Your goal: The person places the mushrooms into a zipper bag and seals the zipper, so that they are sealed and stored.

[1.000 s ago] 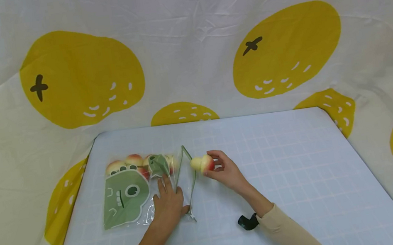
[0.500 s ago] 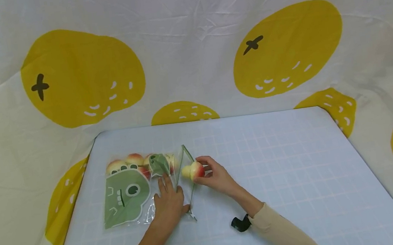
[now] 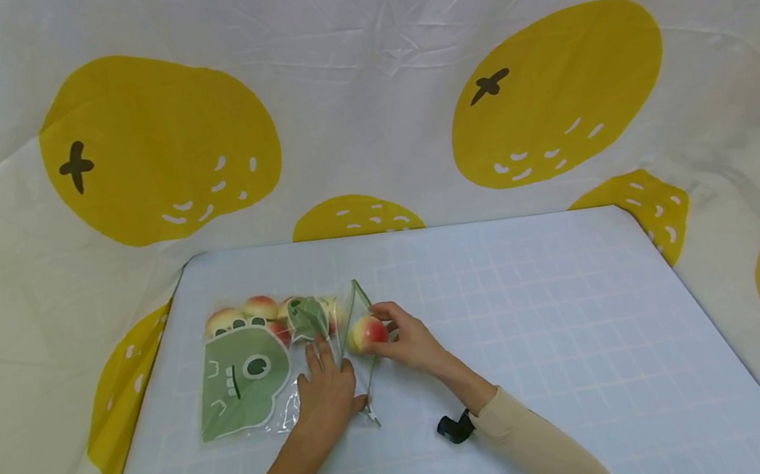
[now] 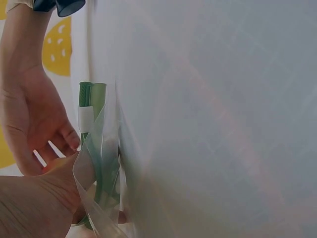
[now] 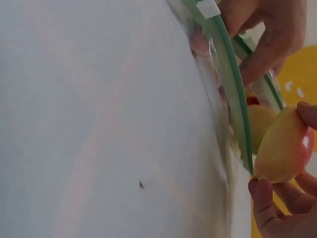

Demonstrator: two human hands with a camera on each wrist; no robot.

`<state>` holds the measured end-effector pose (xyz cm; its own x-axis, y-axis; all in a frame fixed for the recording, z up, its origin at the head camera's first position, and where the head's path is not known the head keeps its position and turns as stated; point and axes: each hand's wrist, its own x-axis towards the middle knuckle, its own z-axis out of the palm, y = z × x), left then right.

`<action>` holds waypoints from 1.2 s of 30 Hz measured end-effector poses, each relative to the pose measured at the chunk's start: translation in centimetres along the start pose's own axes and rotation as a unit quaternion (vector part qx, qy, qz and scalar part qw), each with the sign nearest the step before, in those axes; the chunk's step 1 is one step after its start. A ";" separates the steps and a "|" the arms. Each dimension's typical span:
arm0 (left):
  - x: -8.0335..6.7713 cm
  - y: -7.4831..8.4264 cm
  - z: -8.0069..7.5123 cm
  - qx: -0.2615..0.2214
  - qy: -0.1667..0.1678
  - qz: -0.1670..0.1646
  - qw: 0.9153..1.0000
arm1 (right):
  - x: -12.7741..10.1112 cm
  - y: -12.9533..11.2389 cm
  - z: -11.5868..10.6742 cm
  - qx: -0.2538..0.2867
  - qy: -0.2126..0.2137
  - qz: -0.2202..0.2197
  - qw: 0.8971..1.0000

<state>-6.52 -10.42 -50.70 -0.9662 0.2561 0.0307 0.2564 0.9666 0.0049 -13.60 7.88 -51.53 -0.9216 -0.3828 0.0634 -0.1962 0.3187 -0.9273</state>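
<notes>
A: Why does the clear plastic zip bag with the green dinosaur print (image 3: 253,372) lie flat at the left of the pale gridded table (image 3: 548,343)?

B: It rests on its side so its green zip mouth (image 3: 364,328) faces right. Several red-and-yellow peaches (image 3: 252,313) sit inside at its far edge.

A: And the left hand (image 3: 329,390)?

B: It lies on the near right part of the bag, fingers stretched out toward the far side. In the left wrist view its thumb seems to pinch the clear film beside the zip, which looks meant to pin the bag down and prop the mouth agape.

A: The right hand (image 3: 405,339)?

B: Its fingertips are clamped round one small red-and-yellow peach (image 3: 364,332), held right at the open mouth, just right of the left hand. In the right wrist view the fruit touches the green zip strip (image 5: 233,94), partly past it.
</notes>
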 end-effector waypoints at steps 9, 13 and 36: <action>0.1 -0.1 0.0 0.002 0.003 -0.002 1.000 | 0.4 0.3 0.5 -0.021 0.019 0.009 1.000; 0.1 -0.1 0.0 0.002 0.008 0.000 1.000 | 0.2 0.5 0.5 -0.004 0.044 0.017 0.999; 0.1 -0.1 -0.2 0.031 0.014 0.013 0.999 | 0.1 0.0 1.0 0.047 0.071 0.014 0.996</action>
<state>-6.64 -10.48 -50.45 -0.9577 0.2817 0.0583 0.2784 0.9587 -0.0583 -13.35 6.97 -51.87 -0.9657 -0.2462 0.0823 -0.1435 0.2424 -0.9595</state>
